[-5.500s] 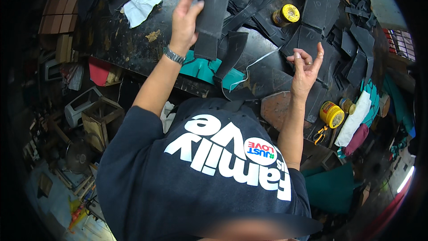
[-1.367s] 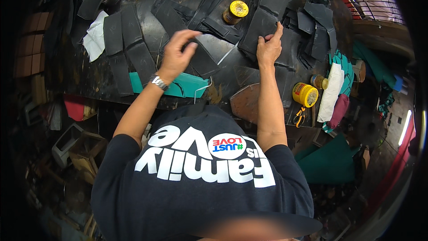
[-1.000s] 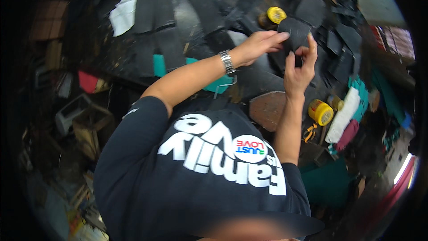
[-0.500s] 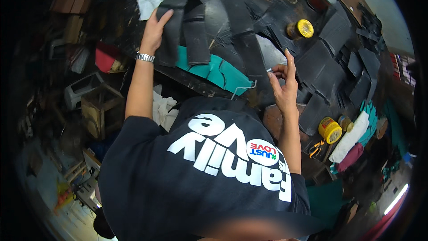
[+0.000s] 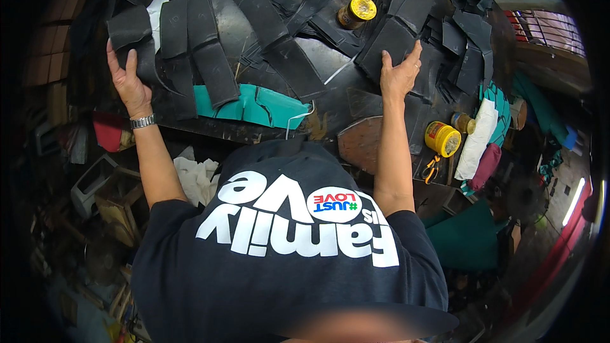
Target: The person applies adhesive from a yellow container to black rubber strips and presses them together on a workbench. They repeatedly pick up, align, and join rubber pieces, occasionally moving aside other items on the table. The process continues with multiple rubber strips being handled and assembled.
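At the left of the table, my left hand (image 5: 131, 86) grips the edge of a bent black sheet (image 5: 151, 68), thumb and fingers wide around it. Another black piece (image 5: 130, 25) lies just beyond. My right hand (image 5: 398, 77) is at the near right edge of a stack of black sheets (image 5: 384, 47), its thumb and forefinger apart and nothing visible between them. Its other fingers are partly hidden. Between my hands lie long black strips (image 5: 289, 60) and a teal sheet (image 5: 254, 107) by the near table edge. A thin white strip (image 5: 338, 71) lies left of my right hand.
A yellow-lidded jar (image 5: 358, 11) stands among the sheets. At the right are a yellow tub (image 5: 443, 139), orange-handled scissors (image 5: 431, 169) and a white cloth roll (image 5: 478, 138). More black offcuts (image 5: 467, 44) lie at the far right. White cloth (image 5: 196, 178) sits below the table edge.
My left hand has moved left and nearer to me, away from the pair of strips it was beside. My right hand has shifted onto the right-hand sheets. The view has also shifted.
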The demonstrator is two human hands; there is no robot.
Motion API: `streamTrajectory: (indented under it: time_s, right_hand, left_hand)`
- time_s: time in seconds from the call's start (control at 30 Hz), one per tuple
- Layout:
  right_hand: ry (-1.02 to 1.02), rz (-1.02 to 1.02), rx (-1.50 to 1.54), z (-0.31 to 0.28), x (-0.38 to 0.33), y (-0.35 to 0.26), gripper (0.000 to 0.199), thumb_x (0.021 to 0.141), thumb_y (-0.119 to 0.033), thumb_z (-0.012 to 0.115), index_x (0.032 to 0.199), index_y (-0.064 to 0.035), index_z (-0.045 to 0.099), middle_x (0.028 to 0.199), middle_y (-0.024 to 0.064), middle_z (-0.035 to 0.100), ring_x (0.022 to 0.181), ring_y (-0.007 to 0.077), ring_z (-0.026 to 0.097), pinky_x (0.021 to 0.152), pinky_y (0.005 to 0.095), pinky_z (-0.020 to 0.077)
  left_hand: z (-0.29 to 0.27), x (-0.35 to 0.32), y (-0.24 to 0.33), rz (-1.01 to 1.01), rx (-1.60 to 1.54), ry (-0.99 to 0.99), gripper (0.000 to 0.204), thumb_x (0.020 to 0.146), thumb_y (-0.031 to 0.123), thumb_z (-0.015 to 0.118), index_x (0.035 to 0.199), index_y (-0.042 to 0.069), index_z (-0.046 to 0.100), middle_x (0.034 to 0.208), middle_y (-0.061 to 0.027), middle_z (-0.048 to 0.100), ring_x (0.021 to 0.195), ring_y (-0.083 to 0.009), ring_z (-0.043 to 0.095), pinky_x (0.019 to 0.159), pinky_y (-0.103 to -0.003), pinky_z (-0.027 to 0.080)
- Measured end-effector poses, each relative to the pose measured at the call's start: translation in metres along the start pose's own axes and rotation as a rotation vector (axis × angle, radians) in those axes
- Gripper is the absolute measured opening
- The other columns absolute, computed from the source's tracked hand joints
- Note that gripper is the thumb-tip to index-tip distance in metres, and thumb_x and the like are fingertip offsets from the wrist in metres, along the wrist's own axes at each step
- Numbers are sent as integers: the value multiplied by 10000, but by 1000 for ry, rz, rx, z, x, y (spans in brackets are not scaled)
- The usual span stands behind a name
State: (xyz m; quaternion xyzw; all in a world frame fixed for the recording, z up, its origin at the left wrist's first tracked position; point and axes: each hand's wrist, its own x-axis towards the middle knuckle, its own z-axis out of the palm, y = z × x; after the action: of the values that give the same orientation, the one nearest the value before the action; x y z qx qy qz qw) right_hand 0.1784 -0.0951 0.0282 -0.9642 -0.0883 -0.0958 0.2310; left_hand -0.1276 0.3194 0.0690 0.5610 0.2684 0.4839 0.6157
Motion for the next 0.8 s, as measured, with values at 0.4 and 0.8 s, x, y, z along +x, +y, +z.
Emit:
streamTrajectory:
  time_s: [0.4,0.8]
  right_hand:
    - [63,-84,-4,10,-1,8,913,779,-168,815,1535,-122,305,1262,224,511,1137,416,561,938,490,497]
    - [-19,105,206,5,7,10,979,702,-51,831,1529,-103,310,960,128,583,917,305,591,813,428,495]
  left_hand:
    - [-70,-51,-127,-202,951,128,517,906,173,721,1389,113,546,1262,-181,612,1132,-284,597,962,-379,466]
    - [41,-50,-77,241,872,-124,335,923,92,656,1257,89,645,1269,-122,589,1196,-266,550,978,-383,462]
